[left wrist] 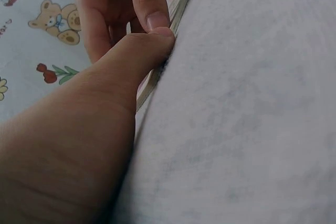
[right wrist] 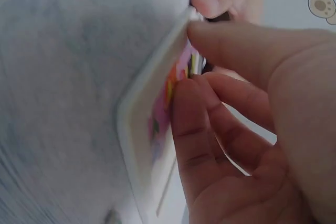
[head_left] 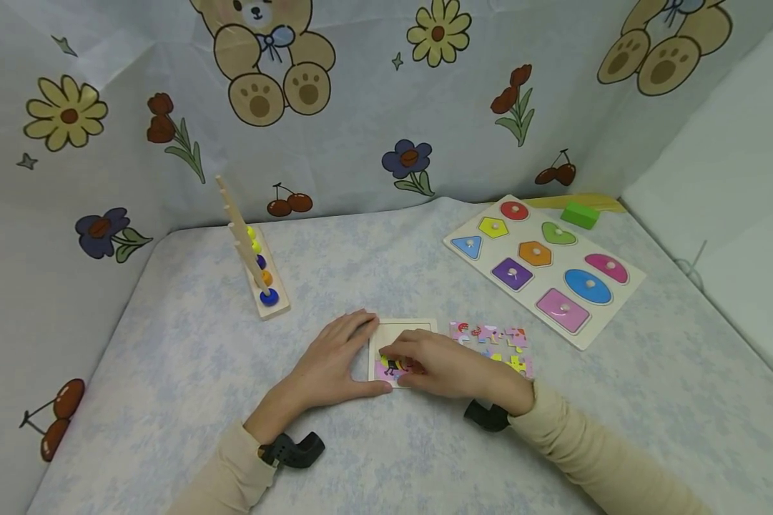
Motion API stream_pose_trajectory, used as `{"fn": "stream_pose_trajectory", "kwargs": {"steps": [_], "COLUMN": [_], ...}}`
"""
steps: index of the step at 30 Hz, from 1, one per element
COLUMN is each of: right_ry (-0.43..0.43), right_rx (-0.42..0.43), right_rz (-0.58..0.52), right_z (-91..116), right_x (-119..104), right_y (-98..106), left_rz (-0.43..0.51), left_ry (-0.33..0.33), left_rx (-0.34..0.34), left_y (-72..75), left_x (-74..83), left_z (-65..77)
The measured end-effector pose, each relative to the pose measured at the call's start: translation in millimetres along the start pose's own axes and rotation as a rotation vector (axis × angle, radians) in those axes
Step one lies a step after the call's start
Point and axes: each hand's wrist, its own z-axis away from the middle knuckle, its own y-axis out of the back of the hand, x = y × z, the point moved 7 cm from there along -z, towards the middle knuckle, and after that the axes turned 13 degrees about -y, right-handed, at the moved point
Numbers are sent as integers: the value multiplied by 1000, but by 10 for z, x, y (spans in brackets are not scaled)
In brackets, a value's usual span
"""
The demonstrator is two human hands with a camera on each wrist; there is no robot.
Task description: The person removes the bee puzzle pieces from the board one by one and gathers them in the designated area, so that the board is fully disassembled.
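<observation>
A small wooden puzzle tray [head_left: 428, 323] lies on the table, with pink jigsaw pieces showing a bee [head_left: 391, 366] in its lower part. My left hand [head_left: 335, 357] lies along the tray's left side. Its fingers are extended, and the thumb touches the near edge. Over the tray, my right hand [head_left: 440, 363] has its fingers bent down onto the bee pieces. In the right wrist view, its thumb is by the tray rim [right wrist: 126, 124] and its fingertips touch the colored pieces [right wrist: 160, 111]. Whether a piece is pinched there is hidden.
Several loose jigsaw pieces [head_left: 489, 333] lie right of the tray, partly behind the right hand. A shape board with knobs [head_left: 524, 290] lies at the back right, near a green block [head_left: 580, 214]. A wooden peg stand with beads [head_left: 277, 287] stands back left.
</observation>
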Motion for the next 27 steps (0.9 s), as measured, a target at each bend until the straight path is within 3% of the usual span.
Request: {"fn": "stream_pose_trajectory", "kwargs": {"steps": [16,27], "right_ry": [60,33], "right_rx": [-8,-1], "right_rz": [-66,-62], "right_z": [-13,2], "right_x": [-16,-2], "right_y": [-51,-46], "left_rz": [12,8], "left_ry": [23,30], "left_rx": [-22,-26], "left_y": [-26,-38], "left_x": [-27,-38], "left_z": [9,8]}}
